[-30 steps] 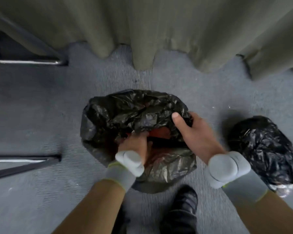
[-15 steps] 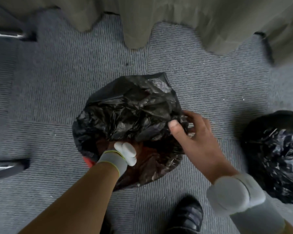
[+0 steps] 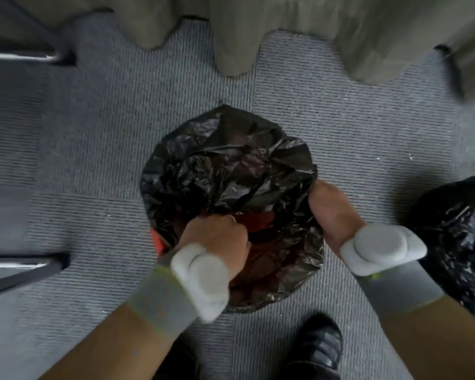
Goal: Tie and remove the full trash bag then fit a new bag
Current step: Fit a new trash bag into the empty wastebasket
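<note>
A crumpled black trash bag (image 3: 225, 171) covers a red bin (image 3: 157, 240) on the grey carpet, in the middle of the view. Only a strip of the bin's red rim shows at the lower left and through the bag's opening. My left hand (image 3: 217, 239) is fisted on the bag's near edge at the opening. My right hand (image 3: 332, 212) grips the bag's right edge, fingers curled under the plastic. Both wrists wear grey bands with white pads.
A second black bag (image 3: 461, 242), bulging, lies on the carpet at the right edge. Beige curtain folds (image 3: 258, 28) hang along the back. Metal chair legs (image 3: 19, 266) reach in from the left. My black shoe (image 3: 317, 346) is just below the bin.
My right hand has gone from an open reach at the bag's right side to a closed grip on its edge. My left hand has bunched the near edge. The camera tilted slightly.
</note>
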